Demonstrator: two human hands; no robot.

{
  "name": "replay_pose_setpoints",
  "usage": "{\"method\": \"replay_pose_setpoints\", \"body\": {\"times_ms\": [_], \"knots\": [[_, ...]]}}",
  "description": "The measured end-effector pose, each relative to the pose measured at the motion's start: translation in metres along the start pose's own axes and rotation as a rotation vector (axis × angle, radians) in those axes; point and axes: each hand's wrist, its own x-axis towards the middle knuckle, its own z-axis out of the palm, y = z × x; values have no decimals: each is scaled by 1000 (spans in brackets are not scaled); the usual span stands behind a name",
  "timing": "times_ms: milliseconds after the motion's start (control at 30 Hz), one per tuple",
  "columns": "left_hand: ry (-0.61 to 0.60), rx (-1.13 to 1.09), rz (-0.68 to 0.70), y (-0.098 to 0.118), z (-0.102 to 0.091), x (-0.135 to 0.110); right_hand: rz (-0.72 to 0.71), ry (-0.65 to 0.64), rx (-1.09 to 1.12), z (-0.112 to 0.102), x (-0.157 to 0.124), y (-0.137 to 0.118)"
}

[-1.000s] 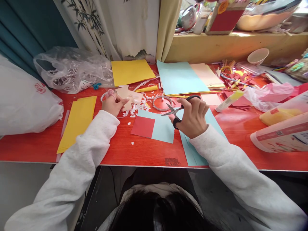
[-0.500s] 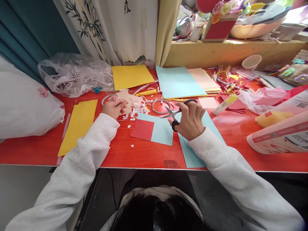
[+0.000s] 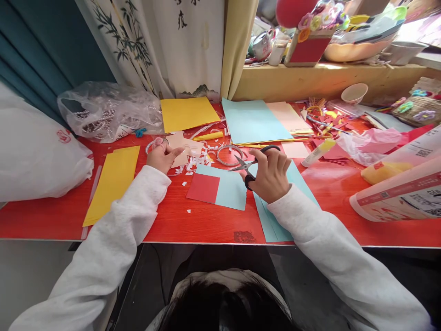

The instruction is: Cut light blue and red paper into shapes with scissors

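Note:
My right hand [image 3: 272, 172] holds a pair of black-handled scissors [image 3: 243, 166], fingers in the loops, blades parted and pointing left. Under the blades lies a light blue card [image 3: 231, 191] with a red paper piece [image 3: 203, 187] on its left part. Light blue sheets [image 3: 270, 223] lie partly beneath my right hand. My left hand [image 3: 160, 158] rests at the left, its thumb stretched away from the curled fingers. Its fingers touch or nearly touch a clear ring [image 3: 147, 148] with something pink inside. Beside the thumb are pale peach paper [image 3: 181, 140] and white paper scraps [image 3: 201, 158].
Another clear ring [image 3: 230, 155] lies mid-table. Yellow paper [image 3: 112, 184] and a white bag [image 3: 41, 151] are at the left. Blue paper [image 3: 258, 122] tops a stack at the back. A glue stick [image 3: 319, 153] and a large plastic cup [image 3: 399, 193] are at the right.
My left thumb has opened away from the fingers, which were pinched together before. The right hand still holds the scissors in nearly the same place. The view has shifted slightly.

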Motion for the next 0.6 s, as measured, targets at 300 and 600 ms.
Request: {"method": "replay_pose_setpoints", "body": {"times_ms": [300,600], "knots": [[-94,-114,-11,-3,2,1,6,-16,-12,1,0,0],[-154,-209,-50,-1,1,2,11,-16,0,1,0,0]]}}
